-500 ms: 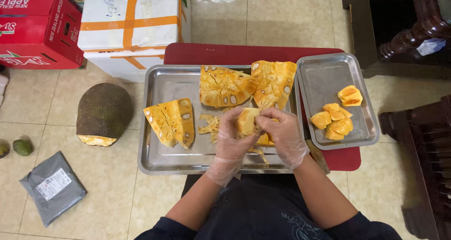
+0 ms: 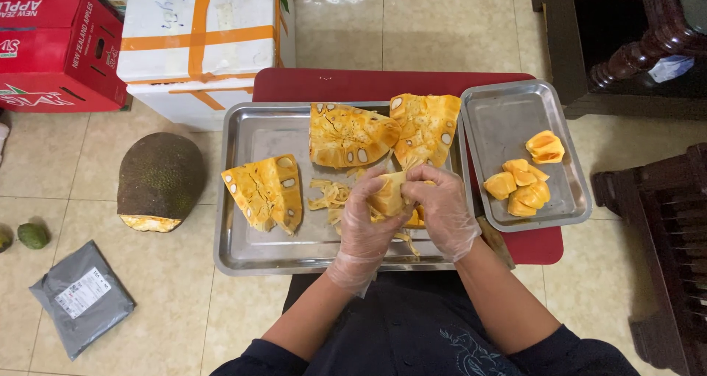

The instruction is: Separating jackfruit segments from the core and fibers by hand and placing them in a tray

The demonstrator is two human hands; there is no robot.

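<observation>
Two steel trays sit on the red surface: a large tray and a small tray. The large one carries three cut jackfruit slabs, left, middle and right; the small one holds about five peeled pods. On the floor are one half jackfruit, two boxes, red and white, one grey parcel, and two small green fruits, one only partly in view.
</observation>
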